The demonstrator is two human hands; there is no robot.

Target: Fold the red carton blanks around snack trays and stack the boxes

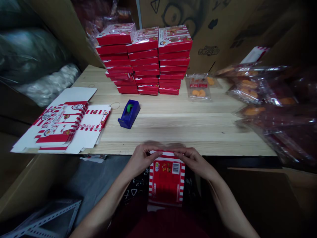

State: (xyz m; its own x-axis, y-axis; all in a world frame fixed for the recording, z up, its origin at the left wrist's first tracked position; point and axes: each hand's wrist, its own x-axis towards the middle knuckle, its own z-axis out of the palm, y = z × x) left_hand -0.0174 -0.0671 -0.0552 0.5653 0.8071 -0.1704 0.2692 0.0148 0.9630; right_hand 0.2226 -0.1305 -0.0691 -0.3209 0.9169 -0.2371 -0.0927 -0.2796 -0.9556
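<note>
A red and white striped carton stands upright below the front edge of the wooden table, its barcode side facing me. My left hand grips the carton's top left corner, fingers curled over its upper edge. My right hand grips the top right corner the same way. The fingertips of both hands are blurred along the top flap.
Three tall stacks of filled red boxes stand at the back. A blue tape dispenser sits left of centre. Flat unfolded cartons lie at the left. Clear bags of orange snacks and more bags crowd the right.
</note>
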